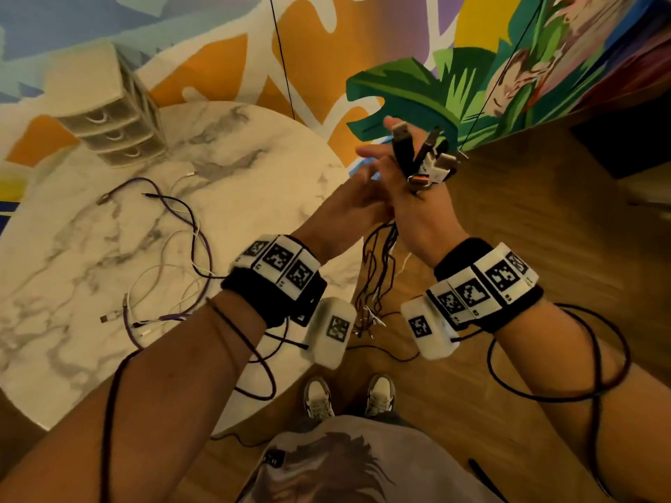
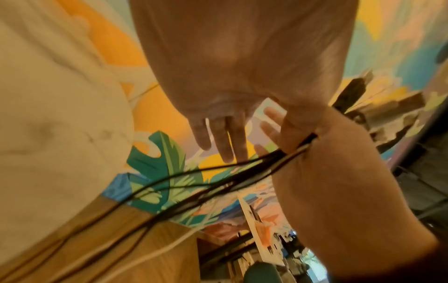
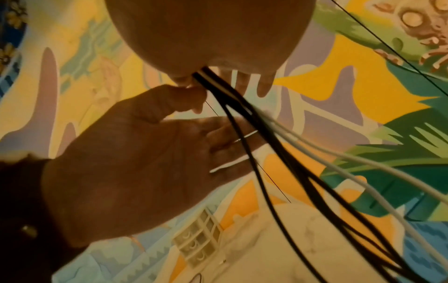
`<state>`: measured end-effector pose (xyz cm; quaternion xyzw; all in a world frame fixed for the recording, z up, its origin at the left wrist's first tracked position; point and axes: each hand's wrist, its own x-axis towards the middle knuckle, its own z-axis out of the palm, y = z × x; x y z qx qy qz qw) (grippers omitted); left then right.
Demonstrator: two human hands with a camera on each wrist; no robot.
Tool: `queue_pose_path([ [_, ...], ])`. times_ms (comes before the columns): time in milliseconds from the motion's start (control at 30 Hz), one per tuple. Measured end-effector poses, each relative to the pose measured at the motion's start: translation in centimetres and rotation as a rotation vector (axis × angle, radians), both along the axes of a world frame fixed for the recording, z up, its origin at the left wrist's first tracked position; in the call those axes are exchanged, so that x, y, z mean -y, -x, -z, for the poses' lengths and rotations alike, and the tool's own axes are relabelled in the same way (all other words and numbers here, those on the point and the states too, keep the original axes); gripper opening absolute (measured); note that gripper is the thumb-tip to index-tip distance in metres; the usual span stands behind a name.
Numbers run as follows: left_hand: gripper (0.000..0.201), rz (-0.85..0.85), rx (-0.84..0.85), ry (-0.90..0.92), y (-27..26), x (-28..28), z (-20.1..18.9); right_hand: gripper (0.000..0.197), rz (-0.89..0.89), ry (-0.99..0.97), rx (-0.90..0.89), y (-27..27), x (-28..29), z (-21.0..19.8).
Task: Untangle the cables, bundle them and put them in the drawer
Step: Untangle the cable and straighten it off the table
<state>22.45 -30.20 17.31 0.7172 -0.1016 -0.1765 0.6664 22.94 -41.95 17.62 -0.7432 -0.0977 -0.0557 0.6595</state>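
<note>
Fingers [image 1: 390,127] of the right hand [image 1: 417,208] clamp a raised bunch of black and white cables [image 1: 423,159]; the left hand [image 1: 348,197] is spread alongside. Hanging strands could snag, and more purple and white cables [image 1: 170,255] lie at nine o'clock on the round marble desk [image 1: 90,219], the white drawer unit [image 1: 116,118] at eleven.

Bright mural wall [image 1: 225,59] w/ leaves, wood floor [image 1: 526,219], round marble table [image 1: 90,248].
</note>
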Motion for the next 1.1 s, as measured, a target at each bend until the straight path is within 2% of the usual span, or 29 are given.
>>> queue_pose_path([
  [100,0.033,0.016,-0.031,0.012,0.0,2.7,-0.5,0.026,-0.072,0.111,-0.043,-0.5,0.9,-0.7],
  [233,0.005,-0.036,-0.102,0.049,-0.3,4.4,-0.2,0.035,-0.176,0.139,-0.279,-0.8,3.1,-1.0],
  [267,0.011,-0.072,-0.109,0.030,-0.6,4.4,-0.3,0.036,-0.215,0.094,-0.321,-0.7,3.7,-0.6],
  [333,0.037,-0.119,-0.144,0.017,-1.3,4.2,-0.7,0.028,-0.334,-0.035,-0.421,0.1,4.8,0.7],
  [367,0.045,-0.110,-0.164,0.032,-1.5,4.3,-1.3,0.021,-0.392,-0.019,-0.453,0.7,5.2,1.7],
  [433,0.050,-0.070,-0.129,0.017,-1.9,4.6,-2.6,0.013,-0.460,0.229,-0.485,1.8,5.4,3.8],
  [500,0.053,-0.039,0.010,-0.154,-2.3,5.0,-3.9,0.031,-0.390,0.443,-0.509,2.2,5.0,6.0],
  [567,0.054,-0.015,0.176,-0.413,-2.6,5.5,-4.8,0.042,-0.225,0.439,-0.532,1.8,4.9,8.2],
  [733,0.047,-0.061,0.432,-0.759,-2.8,6.0,-7.7,0.029,-0.026,0.407,-0.619,0.4,6.1,12.7],
  [833,0.047,-0.144,0.678,-0.925,-3.5,5.1,-11.2,0.039,0.087,0.518,-0.760,1.4,9.2,16.1],
  [933,0.043,-0.181,0.909,-1.111,-4.1,4.5,-13.5,0.040,0.113,0.669,-0.958,2.5,12.0,18.8],
  [1033,0.033,-0.080,1.017,-1.211,-3.5,5.7,-14.1,0.029,0.135,0.696,-1.011,1.6,12.4,19.9],
  [1100,0.040,-0.006,1.057,-1.261,-3.2,6.6,-14.2,0.026,0.180,0.697,-0.979,0.8,12.5,20.1],
])
